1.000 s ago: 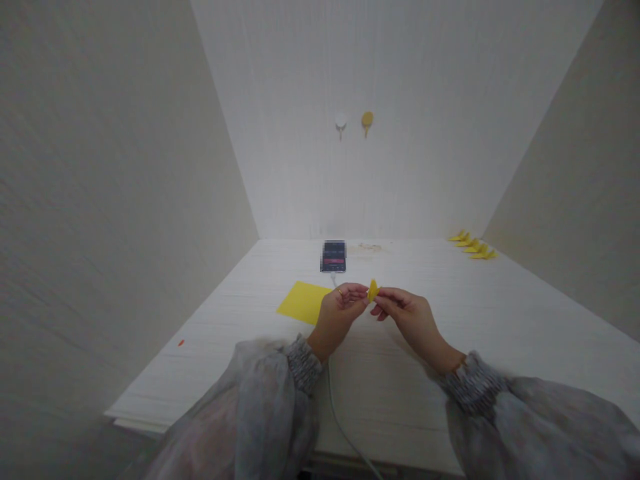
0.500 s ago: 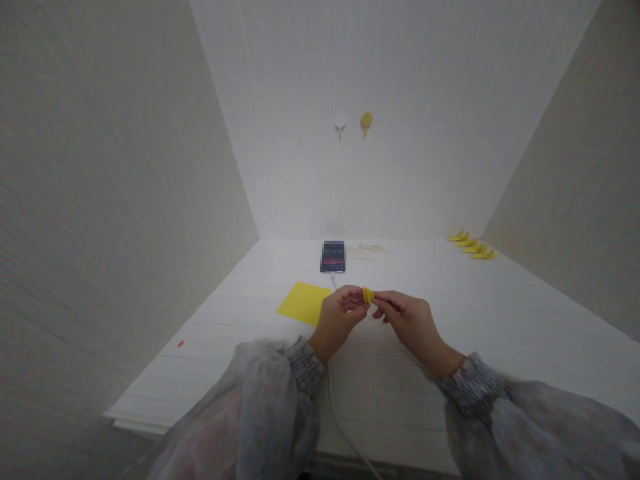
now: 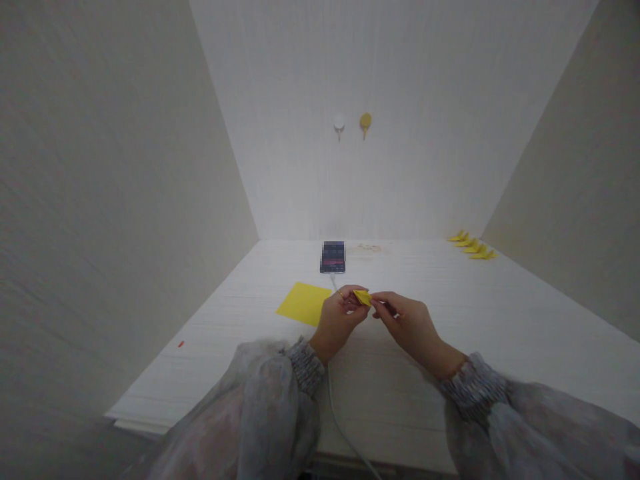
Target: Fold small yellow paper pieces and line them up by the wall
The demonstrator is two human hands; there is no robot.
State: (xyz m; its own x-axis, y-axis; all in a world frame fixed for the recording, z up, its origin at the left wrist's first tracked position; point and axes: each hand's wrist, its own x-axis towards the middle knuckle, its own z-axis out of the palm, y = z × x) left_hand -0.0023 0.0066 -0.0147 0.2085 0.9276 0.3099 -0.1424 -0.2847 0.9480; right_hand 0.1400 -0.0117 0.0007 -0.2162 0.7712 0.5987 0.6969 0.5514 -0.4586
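Observation:
Between my two hands, above the middle of the white table, is a small folded piece of yellow paper [image 3: 362,297]. My left hand [image 3: 342,317] is closed round its left side, the thumb below and the fingers behind it. With thumb and fingertips, my right hand [image 3: 404,317] pinches its right end. Partly covered by my left hand, a flat yellow paper sheet [image 3: 303,303] lies on the table to the left. Several folded yellow paper figures [image 3: 473,246] stand in a row at the back right.
A phone [image 3: 333,257] lies near the back wall, its white cable [image 3: 336,413] running under my left hand to the table's front edge. Two hooks, one white [image 3: 339,124] and one yellow [image 3: 365,121], hang on the wall. A small red scrap [image 3: 181,344] lies on the left.
The folded yellow paper has turned and now shows a wider, pointed face tilted to the left. Both hands stay in nearly the same place, still holding it.

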